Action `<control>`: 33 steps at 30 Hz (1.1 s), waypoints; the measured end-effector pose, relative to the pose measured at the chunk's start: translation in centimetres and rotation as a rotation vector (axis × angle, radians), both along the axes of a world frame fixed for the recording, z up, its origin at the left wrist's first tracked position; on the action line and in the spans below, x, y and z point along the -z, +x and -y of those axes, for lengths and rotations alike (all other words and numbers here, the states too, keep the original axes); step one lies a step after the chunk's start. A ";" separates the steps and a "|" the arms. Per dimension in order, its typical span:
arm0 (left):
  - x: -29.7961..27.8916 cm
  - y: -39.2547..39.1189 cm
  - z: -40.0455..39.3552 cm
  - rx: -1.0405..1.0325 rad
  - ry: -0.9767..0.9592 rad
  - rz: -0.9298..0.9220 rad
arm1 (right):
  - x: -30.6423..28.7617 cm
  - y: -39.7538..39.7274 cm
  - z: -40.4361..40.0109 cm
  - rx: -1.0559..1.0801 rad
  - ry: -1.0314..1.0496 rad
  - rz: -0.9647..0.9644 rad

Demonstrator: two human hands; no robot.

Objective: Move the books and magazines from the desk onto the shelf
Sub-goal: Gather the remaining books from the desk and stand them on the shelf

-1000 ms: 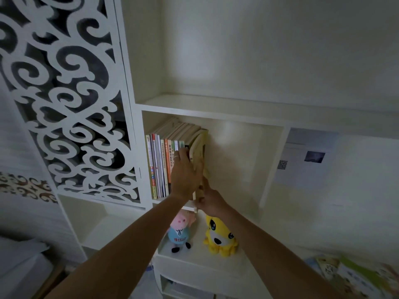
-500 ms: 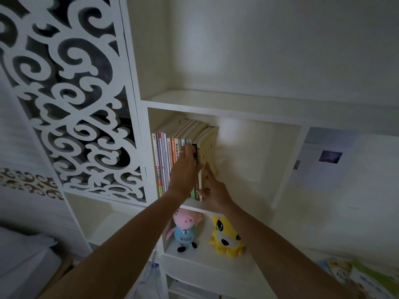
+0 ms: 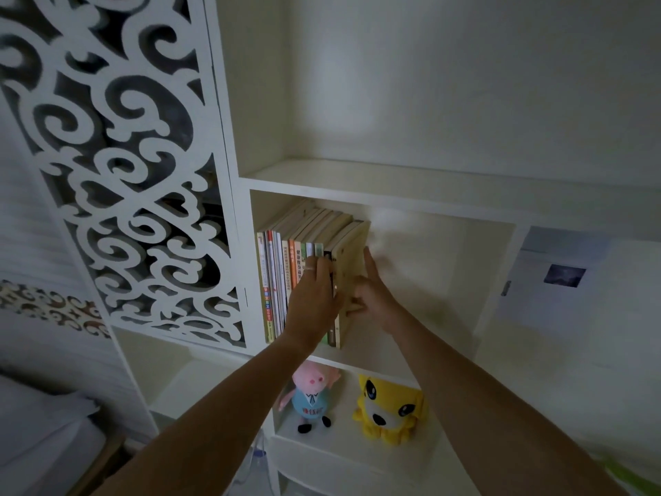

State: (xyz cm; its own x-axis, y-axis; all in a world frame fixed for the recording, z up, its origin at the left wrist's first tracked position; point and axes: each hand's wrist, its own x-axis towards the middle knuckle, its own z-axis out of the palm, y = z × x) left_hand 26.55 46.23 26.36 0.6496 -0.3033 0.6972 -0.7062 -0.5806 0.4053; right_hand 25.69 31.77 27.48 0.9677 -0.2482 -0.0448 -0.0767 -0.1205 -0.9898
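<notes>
A row of upright books (image 3: 286, 273) stands at the left end of a white shelf compartment (image 3: 365, 356). The rightmost one is a tan book (image 3: 352, 252), nearly upright against the others. My left hand (image 3: 314, 298) lies flat over the spines, fingers pointing up, a ring on one finger. My right hand (image 3: 372, 295) presses its palm and fingers against the tan book's right cover, thumb low at the front edge. Neither hand is closed around a book.
To the right of the books the compartment is bare. In the compartment below sit a pink pig plush (image 3: 311, 395) and a yellow plush (image 3: 386, 409). A white scrollwork panel (image 3: 125, 173) borders the left. A printed sheet (image 3: 561, 277) hangs at right.
The tan book has gone from leaning to nearly upright against the row. My right hand has slid up from its lower edge to lie flat on its cover; the view moved closer.
</notes>
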 end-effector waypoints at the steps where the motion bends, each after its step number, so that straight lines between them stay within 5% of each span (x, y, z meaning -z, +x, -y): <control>1: 0.2 0.0 -0.1 0.006 0.036 0.053 | -0.8 0.7 -0.4 -0.022 -0.014 -0.052; 16: 1.5 1.3 -0.6 -0.069 0.280 0.109 | -2.5 3.0 -0.8 0.014 -0.175 0.031; 25: 1.5 0.9 -0.9 -0.130 0.412 0.206 | 1.6 0.8 -0.9 -0.106 -0.082 -0.117; 33: 2.1 0.5 -0.9 -0.118 0.367 0.292 | 2.9 1.7 0.2 -0.173 -0.137 -0.130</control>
State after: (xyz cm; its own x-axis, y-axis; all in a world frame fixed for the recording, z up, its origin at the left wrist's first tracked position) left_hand 27.07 47.15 24.29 0.4875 -0.4997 0.7160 -0.6804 -0.7313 -0.0470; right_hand 27.36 31.59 24.57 0.9845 -0.0920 -0.1492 -0.1691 -0.2749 -0.9465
